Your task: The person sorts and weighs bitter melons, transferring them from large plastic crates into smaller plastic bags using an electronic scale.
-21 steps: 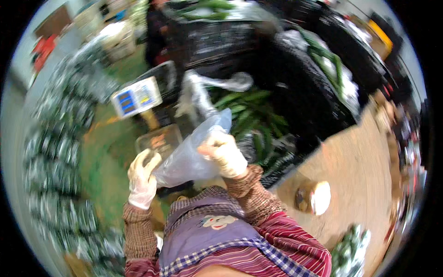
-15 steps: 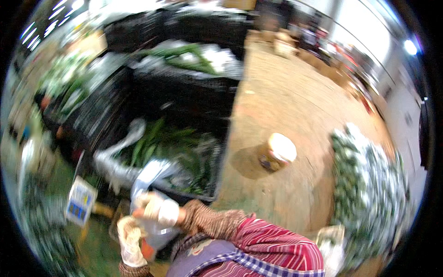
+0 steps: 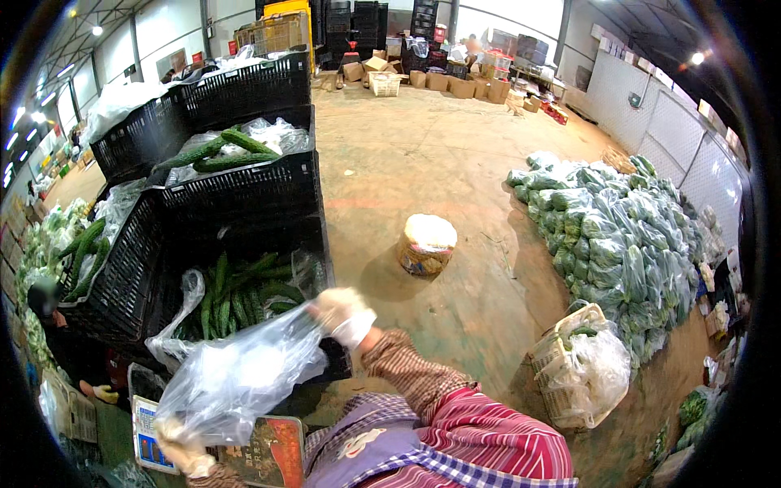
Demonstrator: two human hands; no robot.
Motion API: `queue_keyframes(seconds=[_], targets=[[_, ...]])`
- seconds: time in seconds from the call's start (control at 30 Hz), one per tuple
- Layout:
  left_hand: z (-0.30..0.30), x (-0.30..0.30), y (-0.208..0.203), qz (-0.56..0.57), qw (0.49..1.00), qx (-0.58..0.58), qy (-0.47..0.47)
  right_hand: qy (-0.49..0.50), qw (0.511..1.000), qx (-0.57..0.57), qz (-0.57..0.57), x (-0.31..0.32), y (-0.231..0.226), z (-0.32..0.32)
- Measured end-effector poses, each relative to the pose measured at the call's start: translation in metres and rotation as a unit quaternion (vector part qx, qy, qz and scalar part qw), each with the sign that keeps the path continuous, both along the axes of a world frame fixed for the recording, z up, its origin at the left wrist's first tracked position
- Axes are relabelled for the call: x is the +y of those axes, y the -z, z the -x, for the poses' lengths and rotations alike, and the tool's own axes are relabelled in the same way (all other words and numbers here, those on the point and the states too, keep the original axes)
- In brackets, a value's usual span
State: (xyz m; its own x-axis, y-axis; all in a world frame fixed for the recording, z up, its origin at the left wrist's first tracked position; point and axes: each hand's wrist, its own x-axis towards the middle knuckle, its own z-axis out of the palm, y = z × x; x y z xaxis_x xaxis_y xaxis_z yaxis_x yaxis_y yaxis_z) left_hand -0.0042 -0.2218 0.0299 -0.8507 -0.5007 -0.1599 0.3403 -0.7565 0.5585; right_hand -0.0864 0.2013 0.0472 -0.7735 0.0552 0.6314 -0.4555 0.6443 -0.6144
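Observation:
A clear plastic bag (image 3: pixel 244 378) is stretched between my two gloved hands, over the near edge of a black crate (image 3: pixel 327 252). My right hand (image 3: pixel 342 313) is closed on the bag's upper right end. Lower down, my left hand (image 3: pixel 185 449) is closed at its lower left end, its fingers partly hidden by the film. Long, bumpy green cucumbers (image 3: pixel 224 305) lie in the crate, some in a plastic liner. Beside my left hand stands a scale display (image 3: pixel 150 435). A flat red-and-dark printed panel (image 3: pixel 277 455) lies under the bag.
More cucumbers (image 3: pixel 232 153) top the crate behind. A round stool-like bundle (image 3: pixel 427 244) stands on the floor. To the right are a pale basket (image 3: pixel 561 374) with plastic bags and a heap of bagged green produce (image 3: pixel 606 236). At left, a co-worker's gloved hand (image 3: pixel 106 394) shows.
My hands were close together at the crate's near corner. They have moved apart, my right hand up and rightward, my left down and leftward, spreading the bag. The view has tilted up.

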Motion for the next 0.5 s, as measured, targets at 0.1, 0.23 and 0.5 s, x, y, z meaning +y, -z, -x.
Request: queue_keyframes(seconds=[0.1,0.23,0.5], targets=[[-0.020,-0.071,-0.017,0.268,0.963,-0.037,0.001,0.182,0.960,-0.208,0.044,0.044,0.008,0.008],[-0.019,-0.021,-0.078,0.189,0.976,-0.044,-0.104,-0.126,0.859,-0.490,-0.080,0.032,0.016,0.013],[-0.030,0.075,-0.141,0.526,0.837,-0.023,0.147,-0.371,0.911,-0.133,-0.122,-0.161,-0.056,-0.039]])
